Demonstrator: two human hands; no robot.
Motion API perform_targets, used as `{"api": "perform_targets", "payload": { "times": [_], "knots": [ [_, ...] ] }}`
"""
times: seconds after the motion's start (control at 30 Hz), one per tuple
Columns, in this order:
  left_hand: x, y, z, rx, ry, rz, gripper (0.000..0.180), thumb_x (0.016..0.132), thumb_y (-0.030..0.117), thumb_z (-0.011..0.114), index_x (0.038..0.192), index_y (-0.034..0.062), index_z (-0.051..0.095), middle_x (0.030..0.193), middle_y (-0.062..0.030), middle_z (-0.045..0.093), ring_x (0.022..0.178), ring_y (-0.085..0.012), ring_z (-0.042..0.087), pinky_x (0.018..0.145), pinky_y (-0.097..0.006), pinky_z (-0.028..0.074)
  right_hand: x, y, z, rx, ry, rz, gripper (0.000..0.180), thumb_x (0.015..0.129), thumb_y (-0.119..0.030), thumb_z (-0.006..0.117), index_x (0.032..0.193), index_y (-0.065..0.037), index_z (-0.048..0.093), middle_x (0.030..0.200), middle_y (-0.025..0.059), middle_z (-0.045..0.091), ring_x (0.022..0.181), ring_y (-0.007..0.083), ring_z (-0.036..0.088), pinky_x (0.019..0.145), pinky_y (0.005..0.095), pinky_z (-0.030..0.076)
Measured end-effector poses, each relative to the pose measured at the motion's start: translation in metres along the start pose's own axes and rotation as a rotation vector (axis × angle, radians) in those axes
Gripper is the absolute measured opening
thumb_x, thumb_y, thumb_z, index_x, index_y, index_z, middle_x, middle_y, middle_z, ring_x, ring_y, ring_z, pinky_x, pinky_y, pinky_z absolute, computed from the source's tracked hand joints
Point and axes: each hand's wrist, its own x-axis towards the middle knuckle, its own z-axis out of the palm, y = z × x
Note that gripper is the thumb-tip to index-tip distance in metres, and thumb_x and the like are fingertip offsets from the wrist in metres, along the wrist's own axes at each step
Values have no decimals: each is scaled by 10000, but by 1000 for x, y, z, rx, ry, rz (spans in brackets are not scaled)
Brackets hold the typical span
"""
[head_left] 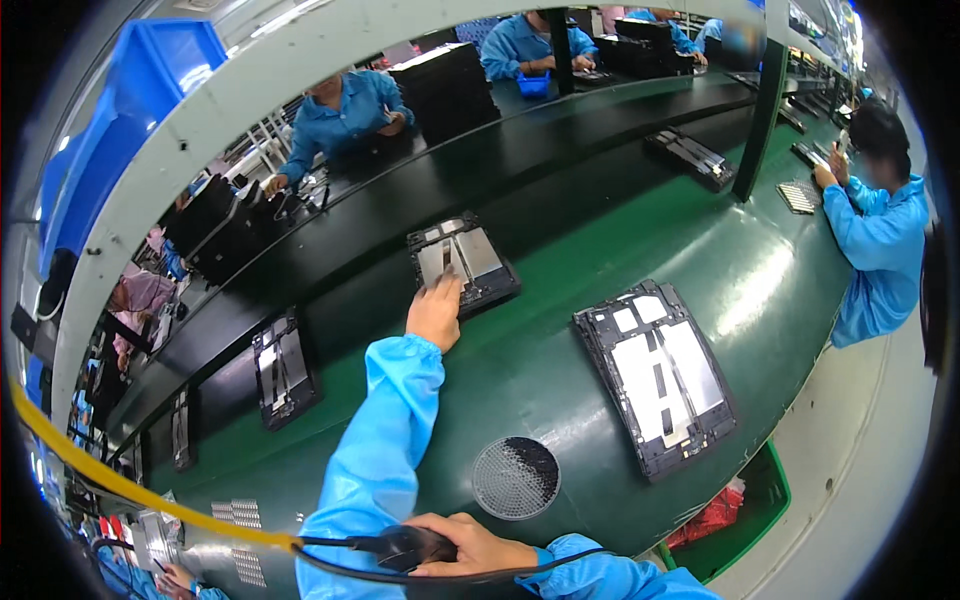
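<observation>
My left hand point(436, 312) reaches forward over the green work surface, its stretched fingers on the near side of an opened tablet point(478, 252) with bare silver battery cells; the fingertips are slightly blurred. Low in the picture, my right hand point(482, 548) is closed around a dark handheld tool point(418, 548) with a black cable; its exact kind does not show. To the right lies a second opened tablet point(655, 380), larger in view, with pale cells and a black frame. A round clear textured dish point(516, 478) sits between my right hand and that tablet.
More opened tablets point(285, 370) lie along the belt. Black stacks point(445, 92) stand beyond the dark rail. A green bin point(745, 520) with red material sits under the right edge. A yellow cord point(150, 495) crosses the lower left. A co-worker point(880, 230) works at the right.
</observation>
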Motion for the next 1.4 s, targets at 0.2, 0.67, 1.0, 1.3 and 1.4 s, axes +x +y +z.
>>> {"api": "perform_targets", "payload": {
  "times": [0.2,0.67,1.0,1.3,1.4],
  "knots": [
    [-62,-8,-57,-133,-43,-129,485,591,-28,574,1075,-26,573,1165,-201,573,1081,-374,539,956,-411,435,1,-10,-5,-154,61,9,514,809,-219,727,1207,0,487,771,85,635,627,120,557,572,268,439],
    [-335,70,-164,-273,-79,-101,531,584,22,686,1109,-15,613,1233,-141,580,1242,-311,484,1053,-570,263,12,-27,-9,-18,356,-127,536,828,-235,647,1234,61,459,703,77,593,552,123,554,512,254,457],
    [-378,117,-171,-505,-112,-50,484,608,241,820,986,-12,655,1146,-117,629,1190,-279,535,1022,-599,289,14,-26,-61,-178,539,-354,728,872,-623,462,1076,74,504,657,106,556,520,157,565,470,268,472],
    [-354,141,-155,-561,-102,-73,412,620,72,768,988,-66,644,1162,-184,614,1190,-331,532,1024,-485,351,13,-15,-66,-291,548,-287,797,837,-721,364,1108,20,477,670,99,546,527,181,553,492,310,466],
    [-351,140,-157,-564,-101,-73,397,621,61,758,980,-68,648,1152,-187,618,1184,-332,537,1024,-472,353,9,-19,-66,-329,542,-269,831,830,-759,307,1139,-1,450,678,93,541,530,188,545,504,329,469]
  ]
}}
